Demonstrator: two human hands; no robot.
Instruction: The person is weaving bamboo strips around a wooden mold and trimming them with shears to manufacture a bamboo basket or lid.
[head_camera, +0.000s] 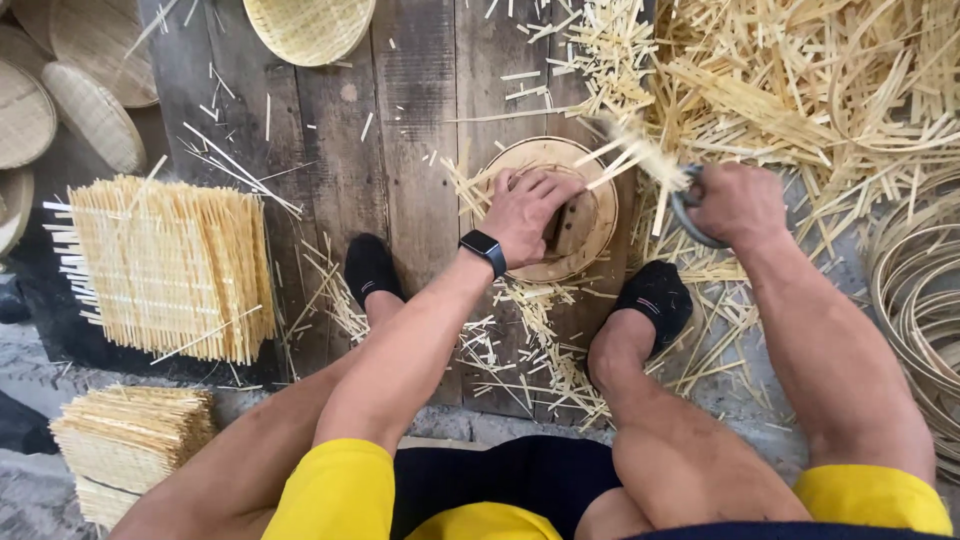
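My left hand (525, 212), with a dark watch on the wrist, presses palm-down on a round wooden mould (597, 205) that lies on the dark plank floor (415, 120). My right hand (738, 203) grips the dark handles of a pair of shears (688, 213) at the mould's right edge. Blurred bamboo strip ends (635, 152) stick out just above the shears. My two feet in black socks (368, 266) (655, 296) rest on either side of the mould.
A big heap of cut bamboo strips (800, 80) fills the upper right. Coiled bamboo hoops (915, 290) lie at the right. Stacks of woven square mats (170, 265) (125, 440) stand at the left, and round woven baskets (310, 28) (60, 90) lie at the top left.
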